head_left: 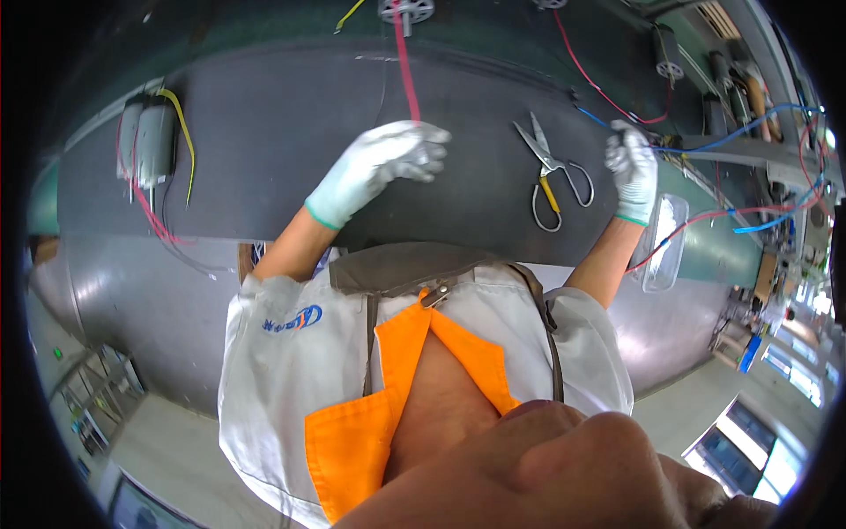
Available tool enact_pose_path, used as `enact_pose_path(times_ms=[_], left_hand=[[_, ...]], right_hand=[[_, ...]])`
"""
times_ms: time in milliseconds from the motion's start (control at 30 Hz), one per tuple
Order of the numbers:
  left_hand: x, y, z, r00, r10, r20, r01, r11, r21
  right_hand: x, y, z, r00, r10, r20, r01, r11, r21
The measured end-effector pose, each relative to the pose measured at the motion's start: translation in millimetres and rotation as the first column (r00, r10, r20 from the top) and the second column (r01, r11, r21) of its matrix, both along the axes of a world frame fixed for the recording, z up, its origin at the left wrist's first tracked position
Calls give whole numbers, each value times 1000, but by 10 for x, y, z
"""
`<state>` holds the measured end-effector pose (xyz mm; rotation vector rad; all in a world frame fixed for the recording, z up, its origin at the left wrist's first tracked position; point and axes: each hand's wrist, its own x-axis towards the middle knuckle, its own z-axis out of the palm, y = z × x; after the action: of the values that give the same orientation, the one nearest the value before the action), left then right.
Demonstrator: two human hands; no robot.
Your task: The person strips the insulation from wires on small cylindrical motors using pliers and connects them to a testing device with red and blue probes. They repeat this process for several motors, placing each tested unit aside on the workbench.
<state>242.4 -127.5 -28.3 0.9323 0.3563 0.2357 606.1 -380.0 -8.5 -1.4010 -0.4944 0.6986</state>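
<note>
While facing a dark bench (pixel 282 115), meets a red wire (pixel 408 79) with the left hand (pixel 383 163)

Head view: wears a white glove with a teal cuff on each hand. Bends the fingers of the left hand partway, neither spread wide nor balled into a fist, with the near end of the red wire running up to them; cannot tell whether gripping it or only touching it. At the far end, traces the red wire to a slotted round part (pixel 406 11) by the upper edge.

Curls the right hand (pixel 631 163) narrow at the bench's right side, just beside a short blue line (pixel 592 116) showing left of the fingers, with a blue cable (pixel 749 132) on the other side; cannot tell whether holding either.

Between the hands, nearer the right, has metal scissors (pixel 552 164) lying with blades parted and pointing away, one handle partly yellow.

At far left, sees grey cylinders (pixel 159 141) side by side, with a yellow strip (pixel 189 141) and pinkish leads (pixel 154 220). At upper right, sees a second red wire (pixel 595 81) curving below a dark cylinder (pixel 667 51). Beside the right forearm, sees a clear tray (pixel 663 275). Wears a grey jacket (pixel 291 370) with an orange collar (pixel 352 441).
</note>
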Motion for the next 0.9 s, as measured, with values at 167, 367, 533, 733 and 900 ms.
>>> enact_pose_path(times_ms=[167,367,533,733,900], left_hand=[[142,-61,141,998,-35,48,37,998,-44],[198,-107,250,980,194,38,-195,981,22],[257,-214,268,960,275,62,-273,961,-35],[239,-240,301,957,284,54,-281,958,-65],[242,-263,318,954,292,72,-287,955,-77]], right_hand=[[-1407,716,25,809,580,-95,-553,697,-456],[-2042,660,234,941,327,86,-316,942,-114],[-2123,853,246,896,440,-66,-422,887,191],[-2111,987,139,872,479,-95,-430,845,317],[-2126,1020,118,874,469,-130,-400,844,358]])
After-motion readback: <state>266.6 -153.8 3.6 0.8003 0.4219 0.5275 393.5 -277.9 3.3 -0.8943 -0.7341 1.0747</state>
